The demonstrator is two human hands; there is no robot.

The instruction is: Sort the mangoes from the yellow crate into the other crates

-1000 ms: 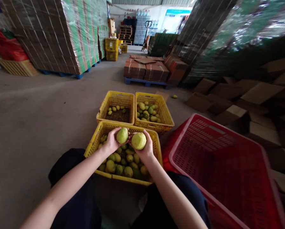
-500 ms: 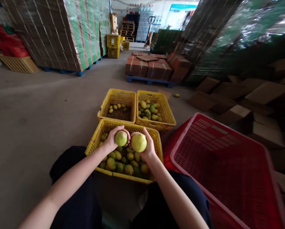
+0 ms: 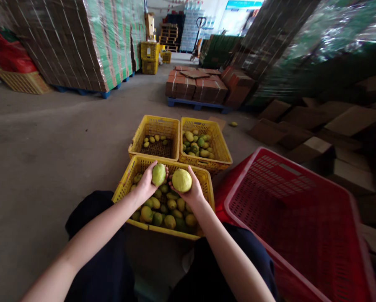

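My left hand (image 3: 146,184) is closed around a green-yellow lemon (image 3: 159,174), thumb along its left side. In my right hand (image 3: 194,191) rests a larger, paler yellow lemon (image 3: 182,180), with the fingers curled beneath it. Both hands are above the near yellow crate (image 3: 175,234), a small gap between the two fruits. Green and yellow lemons (image 3: 170,222) cover much of that crate's floor; my hands and forearms hide some of them.
Beyond stand two more yellow crates, the left one (image 3: 137,138) with several lemons and the right one (image 3: 222,144) with more. A large red crate (image 3: 288,180) is at my right. Cardboard boxes (image 3: 348,172) lie past it, and a lemon (image 3: 234,124) is on the floor.
The left-hand lemon has turned from end-on to side-on and risen slightly. The right-hand lemon has been tilted and shifted a little up and left. Both stay held.
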